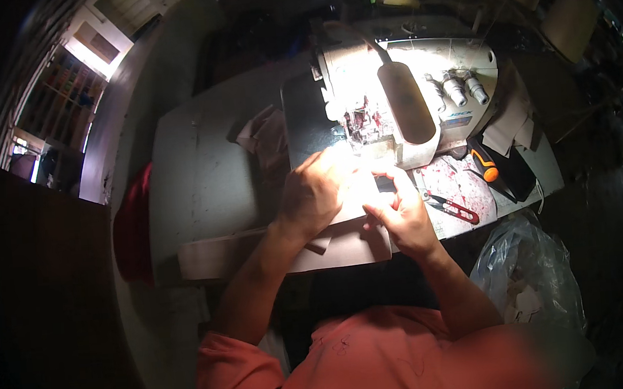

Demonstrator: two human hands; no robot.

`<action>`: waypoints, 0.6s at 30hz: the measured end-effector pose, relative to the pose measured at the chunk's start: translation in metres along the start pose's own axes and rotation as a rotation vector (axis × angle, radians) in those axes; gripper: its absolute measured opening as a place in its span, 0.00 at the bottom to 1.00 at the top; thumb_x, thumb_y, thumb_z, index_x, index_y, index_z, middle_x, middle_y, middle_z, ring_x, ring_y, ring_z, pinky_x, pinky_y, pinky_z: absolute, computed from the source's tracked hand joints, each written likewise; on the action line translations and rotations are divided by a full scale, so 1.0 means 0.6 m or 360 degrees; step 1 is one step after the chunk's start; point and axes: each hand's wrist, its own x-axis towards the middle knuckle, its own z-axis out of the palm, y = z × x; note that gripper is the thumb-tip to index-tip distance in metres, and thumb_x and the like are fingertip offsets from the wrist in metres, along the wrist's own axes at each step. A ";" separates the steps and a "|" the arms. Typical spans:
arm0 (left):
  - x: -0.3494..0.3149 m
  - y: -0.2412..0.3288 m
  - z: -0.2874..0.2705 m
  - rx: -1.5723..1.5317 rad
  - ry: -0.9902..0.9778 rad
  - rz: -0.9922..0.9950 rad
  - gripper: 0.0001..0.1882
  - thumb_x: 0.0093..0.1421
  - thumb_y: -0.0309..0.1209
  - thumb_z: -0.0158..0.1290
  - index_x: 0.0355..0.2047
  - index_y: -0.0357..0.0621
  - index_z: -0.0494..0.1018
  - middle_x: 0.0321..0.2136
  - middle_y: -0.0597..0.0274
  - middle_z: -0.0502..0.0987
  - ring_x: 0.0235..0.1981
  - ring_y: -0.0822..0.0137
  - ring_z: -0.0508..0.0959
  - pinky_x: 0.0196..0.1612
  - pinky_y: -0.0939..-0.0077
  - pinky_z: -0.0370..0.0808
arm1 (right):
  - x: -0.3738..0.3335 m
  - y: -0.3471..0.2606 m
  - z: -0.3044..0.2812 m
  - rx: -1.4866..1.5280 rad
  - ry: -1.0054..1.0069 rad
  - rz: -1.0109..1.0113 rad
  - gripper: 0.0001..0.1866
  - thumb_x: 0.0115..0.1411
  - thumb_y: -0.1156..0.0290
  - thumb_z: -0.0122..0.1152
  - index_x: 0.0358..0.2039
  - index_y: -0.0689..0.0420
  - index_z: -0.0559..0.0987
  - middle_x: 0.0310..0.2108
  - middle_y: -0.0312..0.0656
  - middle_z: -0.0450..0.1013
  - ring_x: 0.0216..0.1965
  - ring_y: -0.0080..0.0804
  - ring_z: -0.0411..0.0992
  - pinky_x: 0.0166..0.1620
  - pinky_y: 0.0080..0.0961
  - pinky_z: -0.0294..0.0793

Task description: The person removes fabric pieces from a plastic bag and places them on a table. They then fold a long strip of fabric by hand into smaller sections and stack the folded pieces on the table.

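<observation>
A pale pinkish fabric piece (pixel 356 198) lies before the sewing machine (pixel 457 95), under its needle area, where strong light washes out detail. My left hand (pixel 316 192) is closed over the fabric with its knuckles up; glare partly hides its fingertips. On the fabric's right edge, my right hand (pixel 407 216) pinches the cloth between thumb and fingers. More of the pale cloth (pixel 279 252) stretches left along the table's front edge, below my left forearm. A lamp (pixel 407 103) with a long rounded head hangs over the machine.
Red-handled thread snips (pixel 455 209) and an orange-and-black tool (pixel 486 167) lie right of my right hand. A cloth scrap (pixel 264 136) rests on the white table (pixel 193 174). A clear plastic bag (pixel 530 272) hangs at the right. Thread cones (pixel 568 21) stand behind; red cloth (pixel 133 234) sits left.
</observation>
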 end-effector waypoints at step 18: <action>-0.003 -0.008 0.008 0.0369 0.0195 0.0330 0.06 0.42 0.22 0.48 0.25 0.36 0.69 0.29 0.50 0.70 0.34 0.55 0.72 0.38 0.66 0.68 | 0.040 0.006 0.013 0.0224 0.0123 -0.0065 0.10 0.55 0.77 0.49 0.37 0.66 0.72 0.25 0.39 0.71 0.24 0.19 0.67 0.28 0.14 0.67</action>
